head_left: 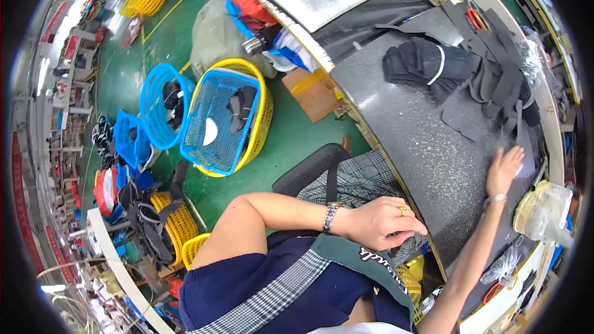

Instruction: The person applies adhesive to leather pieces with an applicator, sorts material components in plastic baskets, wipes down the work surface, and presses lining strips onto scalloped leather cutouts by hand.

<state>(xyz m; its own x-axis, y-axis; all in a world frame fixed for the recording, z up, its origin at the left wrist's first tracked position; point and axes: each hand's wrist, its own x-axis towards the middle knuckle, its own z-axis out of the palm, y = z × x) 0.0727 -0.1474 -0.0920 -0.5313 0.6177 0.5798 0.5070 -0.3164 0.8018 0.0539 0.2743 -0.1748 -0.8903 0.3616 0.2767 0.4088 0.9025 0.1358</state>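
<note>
Your left hand (385, 221) curls at four o'clock, whether holding anything unclear; your right (504, 170), fingers parted, reaches three; two o'clock's white band (441, 64) likely keeps dark strips (409, 62) bundled.

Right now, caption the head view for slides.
Right hand over the table, near dark cloth pieces; left hand curled by the table edge.

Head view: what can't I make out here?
All in the head view:
Left hand: palm, hidden by its own back and curled fingers.
Right hand: palm, hidden by its back.
Yellow basket: most contents, hidden by the blue basket inside.
Far-left shelves: contents too small.
</note>
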